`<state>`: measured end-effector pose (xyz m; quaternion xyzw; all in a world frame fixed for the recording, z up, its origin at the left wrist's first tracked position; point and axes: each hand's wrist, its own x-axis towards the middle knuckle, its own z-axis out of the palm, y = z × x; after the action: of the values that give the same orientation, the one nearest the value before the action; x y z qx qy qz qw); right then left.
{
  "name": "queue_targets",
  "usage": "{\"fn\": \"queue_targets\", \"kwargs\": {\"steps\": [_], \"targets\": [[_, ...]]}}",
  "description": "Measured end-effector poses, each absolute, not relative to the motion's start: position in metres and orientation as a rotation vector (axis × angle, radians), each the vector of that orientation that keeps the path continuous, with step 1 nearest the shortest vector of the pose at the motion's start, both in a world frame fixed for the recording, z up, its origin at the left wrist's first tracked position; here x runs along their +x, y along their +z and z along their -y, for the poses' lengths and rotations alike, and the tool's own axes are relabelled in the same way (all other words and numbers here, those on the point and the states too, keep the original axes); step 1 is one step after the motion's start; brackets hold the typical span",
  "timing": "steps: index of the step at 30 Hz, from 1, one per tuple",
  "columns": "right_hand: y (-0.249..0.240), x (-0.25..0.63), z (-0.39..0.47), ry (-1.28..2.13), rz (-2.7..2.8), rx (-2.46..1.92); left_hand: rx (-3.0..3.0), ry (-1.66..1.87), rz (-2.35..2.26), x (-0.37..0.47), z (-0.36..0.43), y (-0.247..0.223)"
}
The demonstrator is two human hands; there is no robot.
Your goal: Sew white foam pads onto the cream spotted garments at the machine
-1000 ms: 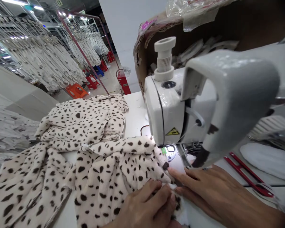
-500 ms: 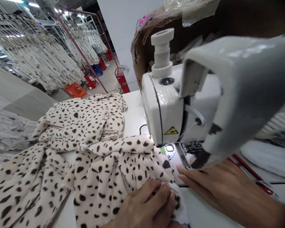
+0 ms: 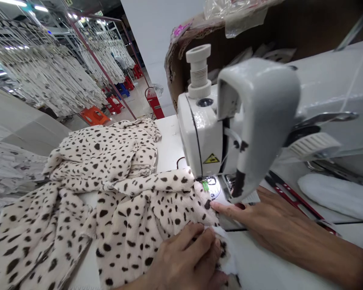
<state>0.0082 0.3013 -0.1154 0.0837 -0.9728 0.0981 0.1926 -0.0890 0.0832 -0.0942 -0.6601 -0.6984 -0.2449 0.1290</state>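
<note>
Cream plush fabric with dark spots (image 3: 130, 233) lies across the left of the table, its right edge beside the lit bed of a white sewing machine (image 3: 196, 133). My left hand (image 3: 190, 257) is closed on the fabric's lower right part, fingers curled together. Reaching in from the right, my right hand (image 3: 260, 217) has its index finger stretched to the fabric edge near the needle area. Its other fingers are partly hidden behind the machine's white front guard (image 3: 266, 96).
A torn cardboard box (image 3: 175, 64) stands behind the machine. Red-and-black tweezers (image 3: 293, 197) and a white padded piece (image 3: 335, 193) lie at the right. Beyond the table are hanging spotted garments (image 3: 54, 72) and an orange stool (image 3: 95, 116).
My right hand's index finger has moved left to the fabric edge. The machine's guard appears farther left and smaller, showing more of the machine arm. My left hand has barely moved.
</note>
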Motion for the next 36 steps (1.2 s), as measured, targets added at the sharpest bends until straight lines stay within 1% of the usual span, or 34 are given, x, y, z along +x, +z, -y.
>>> {"fn": "queue_targets", "kwargs": {"steps": [5, 10, 14, 16, 21, 23, 25, 27, 32, 36], "targets": [[-0.109, 0.000, -0.302, 0.309, 2.757, 0.439, -1.985, -0.686, 2.093, -0.089, -0.081, -0.088], [-0.112, -0.001, -0.301, 0.283, 2.791, 0.424, -2.071, -0.625, 2.144, -0.087, -0.080, -0.083], [-0.108, 0.001, -0.301, 0.327, 2.749, 0.460, -2.116, -0.609, 2.213, -0.086, -0.078, -0.083], [-0.104, 0.003, -0.300, 0.423, 2.714, 0.529, -2.147, -0.620, 2.254, -0.086, -0.076, -0.081], [-0.092, 0.011, -0.289, 0.929, 2.594, 0.594, -2.210, -0.648, 2.310, -0.084, -0.071, -0.075], [-0.090, 0.015, -0.284, 1.020, 2.597, 0.657, -2.200, -0.667, 2.311, -0.082, -0.069, -0.074], [-0.091, 0.020, -0.282, 1.008, 2.622, 0.750, -2.172, -0.680, 2.308, -0.080, -0.067, -0.074], [-0.094, 0.024, -0.283, 0.923, 2.652, 0.814, -2.091, -0.704, 2.294, -0.074, -0.062, -0.075], [-0.097, 0.026, -0.284, 0.687, 2.707, 0.860, -1.804, -0.923, 2.237, -0.035, -0.036, -0.073], [-0.097, 0.024, -0.278, 0.603, 2.703, 0.873, -1.801, -0.750, 2.508, -0.015, -0.010, -0.067]]}}
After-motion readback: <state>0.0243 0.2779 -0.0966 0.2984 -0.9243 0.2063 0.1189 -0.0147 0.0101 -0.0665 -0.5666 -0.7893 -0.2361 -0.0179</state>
